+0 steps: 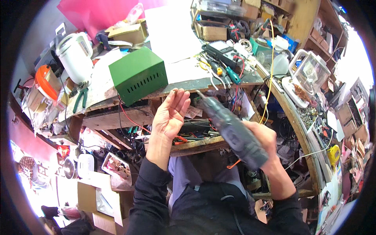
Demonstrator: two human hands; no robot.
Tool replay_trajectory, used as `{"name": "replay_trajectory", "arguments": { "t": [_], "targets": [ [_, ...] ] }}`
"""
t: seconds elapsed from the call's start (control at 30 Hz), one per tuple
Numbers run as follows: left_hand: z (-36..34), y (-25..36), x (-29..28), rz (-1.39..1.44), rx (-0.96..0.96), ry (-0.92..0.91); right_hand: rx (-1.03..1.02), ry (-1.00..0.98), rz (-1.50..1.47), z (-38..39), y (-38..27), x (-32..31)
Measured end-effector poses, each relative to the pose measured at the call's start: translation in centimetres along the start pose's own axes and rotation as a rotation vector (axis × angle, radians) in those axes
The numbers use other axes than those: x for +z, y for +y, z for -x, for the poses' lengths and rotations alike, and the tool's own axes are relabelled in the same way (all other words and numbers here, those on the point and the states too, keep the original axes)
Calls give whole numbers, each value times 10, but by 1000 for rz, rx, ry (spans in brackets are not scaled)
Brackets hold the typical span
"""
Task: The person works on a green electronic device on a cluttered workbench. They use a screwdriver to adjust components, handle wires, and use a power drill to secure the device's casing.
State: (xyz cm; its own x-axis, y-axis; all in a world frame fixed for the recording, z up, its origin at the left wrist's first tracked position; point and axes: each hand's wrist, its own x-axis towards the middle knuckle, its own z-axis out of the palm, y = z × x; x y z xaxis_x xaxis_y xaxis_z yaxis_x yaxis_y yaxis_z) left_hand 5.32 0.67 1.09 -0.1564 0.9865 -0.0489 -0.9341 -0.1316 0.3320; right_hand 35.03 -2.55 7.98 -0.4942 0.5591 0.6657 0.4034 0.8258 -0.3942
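Grey-black power tool [234,135], narrow-tipped, slanted, blurred

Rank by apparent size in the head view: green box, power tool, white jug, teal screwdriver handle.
1. Green box and power tool: similar; the tool's nearness makes ranking unsure
2. White jug
3. Teal screwdriver handle

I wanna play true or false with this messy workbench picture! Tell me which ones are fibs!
1. The right hand holds a dark power tool. True.
2. A slotted box sits on the workbench. True.
3. The slotted box is pink. False: it is green.
4. The left hand grips the power tool too. False: only the right hand holds it.
5. A teal tool handle lies right of the box. True.
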Motion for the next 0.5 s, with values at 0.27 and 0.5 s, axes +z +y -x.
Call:
{"name": "replay_trajectory", "arguments": {
  "t": [0.27, 0.5],
  "targets": [
    [7, -2, 12, 29, 68, 32, -255, -34, 99, -25, 17, 39],
    [9, 0, 10, 2, 95, 67, -315, -24, 121, -30, 16, 49]
  ]
}}
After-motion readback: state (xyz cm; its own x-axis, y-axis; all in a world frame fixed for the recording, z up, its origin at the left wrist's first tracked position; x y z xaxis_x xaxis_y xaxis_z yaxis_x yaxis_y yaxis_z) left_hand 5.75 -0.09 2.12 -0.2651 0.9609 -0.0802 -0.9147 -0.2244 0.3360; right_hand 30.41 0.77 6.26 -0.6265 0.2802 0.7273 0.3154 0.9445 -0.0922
